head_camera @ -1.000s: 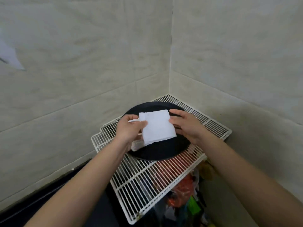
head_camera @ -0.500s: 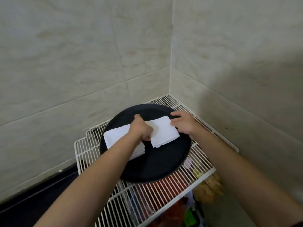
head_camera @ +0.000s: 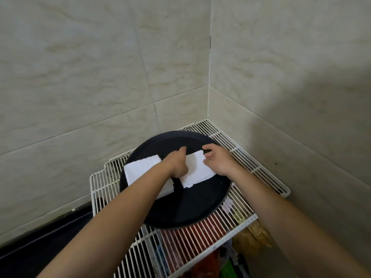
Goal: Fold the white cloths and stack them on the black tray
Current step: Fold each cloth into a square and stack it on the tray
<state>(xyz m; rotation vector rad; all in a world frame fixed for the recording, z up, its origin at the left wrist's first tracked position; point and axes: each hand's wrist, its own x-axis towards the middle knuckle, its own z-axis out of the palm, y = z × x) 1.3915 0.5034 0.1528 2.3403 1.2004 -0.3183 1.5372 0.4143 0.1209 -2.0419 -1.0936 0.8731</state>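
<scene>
Setting: a white wire rack [head_camera: 251, 163] stood in the corner of pale tiled walls [head_camera: 100, 77].
Tray: a round black tray [head_camera: 200, 205] sat on the rack.
Stack: folded white cloths [head_camera: 140, 169] lay piled on the tray's left side, partly hidden by the left forearm.
Cloth in hand: one folded cloth [head_camera: 197, 171] was at the tray's middle, just right of the stack; whether it touched the tray could not be told.
Left hand [head_camera: 176, 165]: curled fingers gripped the cloth's left edge.
Right hand [head_camera: 218, 162]: pinched its far right corner.

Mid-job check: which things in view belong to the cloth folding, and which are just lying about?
Job: folded cloth, held by left hand and right hand; cloth stack; black tray.
Lying about: wire rack; red packets beneath it.
</scene>
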